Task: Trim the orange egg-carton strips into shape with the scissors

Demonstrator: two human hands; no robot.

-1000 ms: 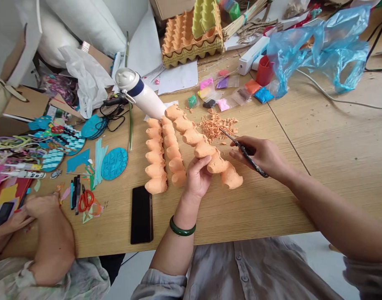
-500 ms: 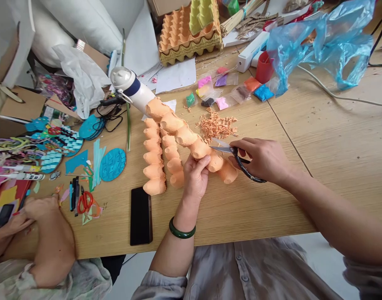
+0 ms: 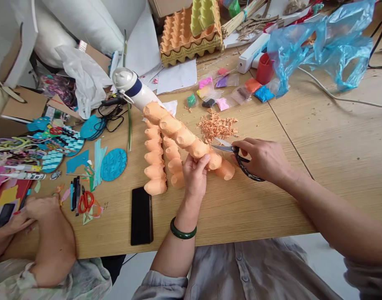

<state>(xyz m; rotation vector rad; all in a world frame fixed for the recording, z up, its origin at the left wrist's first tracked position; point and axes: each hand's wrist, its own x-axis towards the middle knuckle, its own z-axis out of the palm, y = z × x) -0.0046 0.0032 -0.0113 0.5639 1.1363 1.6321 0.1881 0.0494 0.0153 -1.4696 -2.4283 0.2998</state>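
Observation:
My left hand [image 3: 195, 175] grips an orange egg carton strip [image 3: 185, 138] near its lower right part, thumb on top. The strip slants from upper left to lower right above the table. My right hand [image 3: 261, 160] is closed around black-handled scissors [image 3: 225, 148], whose parted blades point left at the strip's upper edge. Whether the blades touch it I cannot tell. Two more carton strips, one at the left [image 3: 155, 160] and a partly covered one [image 3: 173, 162], lie under and beside the held strip. Orange scraps [image 3: 218, 126] form a pile just beyond the blades.
A phone [image 3: 142, 215] lies left of my left forearm. A white bottle [image 3: 136, 89] stands behind the strips, with egg trays [image 3: 191, 35] farther back. Small coloured packets, a red cup [image 3: 265, 68] and a blue plastic bag [image 3: 322, 46] are at the back right. Another person's hands [image 3: 37, 208] rest at left.
The carton strip has turned slightly in my left hand, its lower right end shifting a little left and up. The scissors have opened slightly wider at its edge.

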